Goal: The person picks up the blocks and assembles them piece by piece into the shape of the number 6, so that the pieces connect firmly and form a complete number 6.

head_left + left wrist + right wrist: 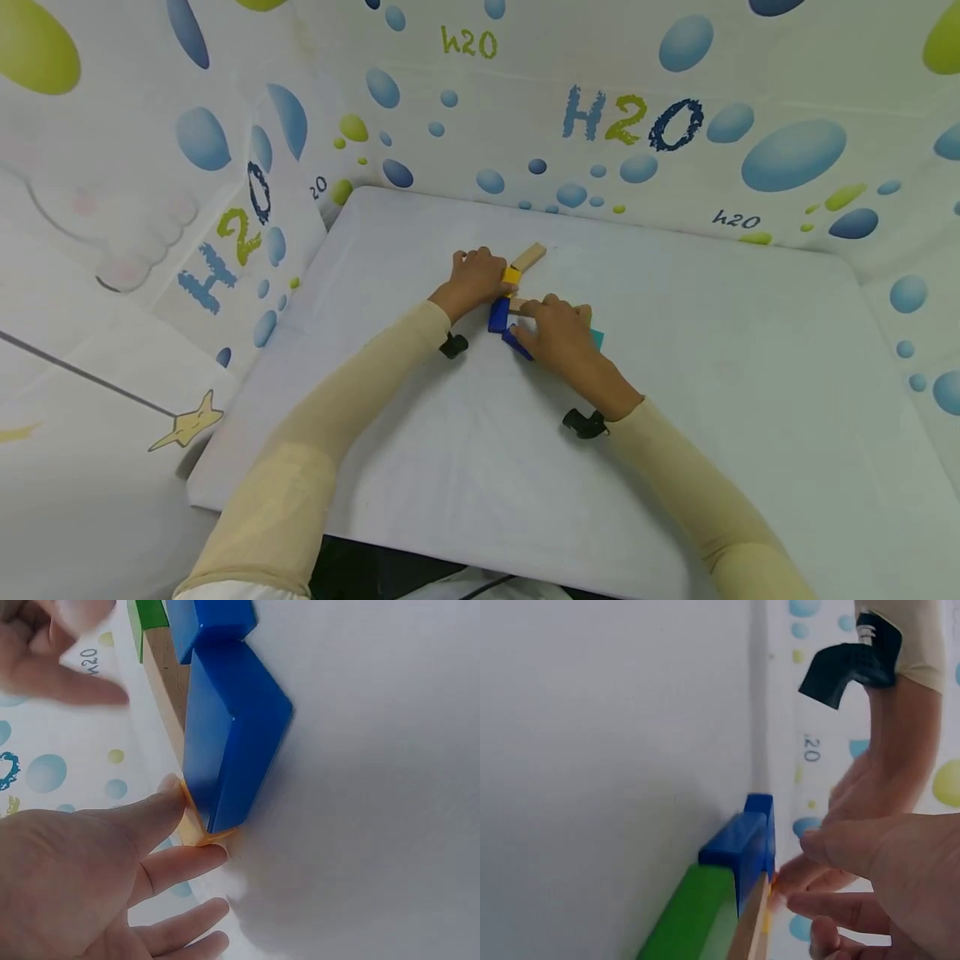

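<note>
My left hand [475, 279] pinches a yellow block [193, 831] between thumb and index finger, at one end of a cluster of toy blocks. A blue block [240, 727] lies against the yellow one, and a second blue block [219, 621] joins it end to end. Behind these runs a plain wooden block [166, 671], with a green block [690, 919] farther along. My right hand [564, 333] hovers over the cluster with loosely bent fingers and nothing between them; in the right wrist view its thumb and fingers stand apart from the blocks. It hides part of the cluster in the head view.
A loose-angled wooden block [531, 257] extends from the yellow block toward the back. A teal block [597, 338] shows past my right hand. The blocks lie on a white-covered table [750, 375], with a printed curtain [525, 108] behind.
</note>
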### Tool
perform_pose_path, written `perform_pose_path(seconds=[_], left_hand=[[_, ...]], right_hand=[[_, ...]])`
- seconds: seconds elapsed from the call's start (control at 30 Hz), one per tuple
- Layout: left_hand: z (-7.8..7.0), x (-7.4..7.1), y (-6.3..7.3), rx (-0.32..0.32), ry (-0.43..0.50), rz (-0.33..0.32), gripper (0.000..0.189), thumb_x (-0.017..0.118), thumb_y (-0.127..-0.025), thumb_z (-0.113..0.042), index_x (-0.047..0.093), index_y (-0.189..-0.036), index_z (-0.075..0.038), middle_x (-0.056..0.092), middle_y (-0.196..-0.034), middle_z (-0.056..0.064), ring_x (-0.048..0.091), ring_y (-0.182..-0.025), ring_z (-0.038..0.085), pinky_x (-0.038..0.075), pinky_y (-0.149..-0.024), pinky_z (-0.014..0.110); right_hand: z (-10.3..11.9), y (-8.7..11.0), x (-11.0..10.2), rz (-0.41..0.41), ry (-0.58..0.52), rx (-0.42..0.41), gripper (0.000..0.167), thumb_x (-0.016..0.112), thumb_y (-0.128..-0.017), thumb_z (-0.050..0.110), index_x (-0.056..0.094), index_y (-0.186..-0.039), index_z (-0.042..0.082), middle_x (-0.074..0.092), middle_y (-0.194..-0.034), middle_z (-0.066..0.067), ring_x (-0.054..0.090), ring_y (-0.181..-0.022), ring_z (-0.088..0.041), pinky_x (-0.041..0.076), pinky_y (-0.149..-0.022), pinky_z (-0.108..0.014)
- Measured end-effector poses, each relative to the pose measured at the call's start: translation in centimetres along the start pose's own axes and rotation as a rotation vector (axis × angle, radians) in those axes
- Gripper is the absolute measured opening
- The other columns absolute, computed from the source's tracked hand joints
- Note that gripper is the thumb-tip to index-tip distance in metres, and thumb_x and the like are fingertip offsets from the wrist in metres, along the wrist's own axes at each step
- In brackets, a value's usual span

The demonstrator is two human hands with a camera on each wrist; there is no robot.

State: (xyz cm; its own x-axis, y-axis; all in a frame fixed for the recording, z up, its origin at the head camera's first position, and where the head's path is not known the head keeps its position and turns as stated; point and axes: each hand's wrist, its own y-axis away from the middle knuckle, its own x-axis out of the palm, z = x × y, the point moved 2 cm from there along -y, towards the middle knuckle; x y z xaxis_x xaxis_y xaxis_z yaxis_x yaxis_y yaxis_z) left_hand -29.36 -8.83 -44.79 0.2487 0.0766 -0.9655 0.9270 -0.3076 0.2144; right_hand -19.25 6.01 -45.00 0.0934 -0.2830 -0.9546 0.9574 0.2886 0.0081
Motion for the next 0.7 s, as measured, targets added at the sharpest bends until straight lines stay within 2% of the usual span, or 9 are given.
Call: perform_pose_path(seconds=[0.2, 0.47, 0.7], left_hand=[[-0.4, -0.4, 0.1, 0.0, -0.022, 0.0, 0.056, 0.061, -0.105, -0.051, 0.062, -0.144, -0.01, 0.061, -0.126, 0.012, 0.054, -0.128, 0.031, 0.025, -0.122, 0.059], [-0.4, -0.3, 0.1, -0.006, -0.009, -0.01, 0.054, 0.061, -0.106, -0.05, 0.063, -0.143, -0.01, 0.061, -0.124, 0.012, 0.054, -0.128, 0.032, 0.025, -0.121, 0.059], [-0.5, -0.6, 0.5, -0.013, 0.007, -0.013, 0.054, 0.062, -0.106, -0.048, 0.063, -0.143, -0.009, 0.061, -0.124, 0.013, 0.054, -0.127, 0.031, 0.025, -0.121, 0.058]], right_hand=[[-1.0, 1.1, 0.0, 0.05, 0.013, -0.004, 0.048, 0.074, -0.098, 0.045, 0.071, -0.132, 0.011, 0.067, -0.113, -0.01, 0.062, -0.106, -0.026, 0.04, -0.096, -0.059], [-0.9, 1.4, 1.0, 0.006, 0.01, -0.026, 0.038, 0.077, -0.097, 0.041, 0.075, -0.119, 0.01, 0.066, -0.102, -0.007, 0.061, -0.098, -0.024, 0.04, -0.094, -0.054], [-0.7, 1.7, 1.1, 0.004, 0.018, -0.039, 0.038, 0.077, -0.097, 0.04, 0.075, -0.118, 0.009, 0.065, -0.104, -0.008, 0.061, -0.102, -0.025, 0.041, -0.095, -0.054]])
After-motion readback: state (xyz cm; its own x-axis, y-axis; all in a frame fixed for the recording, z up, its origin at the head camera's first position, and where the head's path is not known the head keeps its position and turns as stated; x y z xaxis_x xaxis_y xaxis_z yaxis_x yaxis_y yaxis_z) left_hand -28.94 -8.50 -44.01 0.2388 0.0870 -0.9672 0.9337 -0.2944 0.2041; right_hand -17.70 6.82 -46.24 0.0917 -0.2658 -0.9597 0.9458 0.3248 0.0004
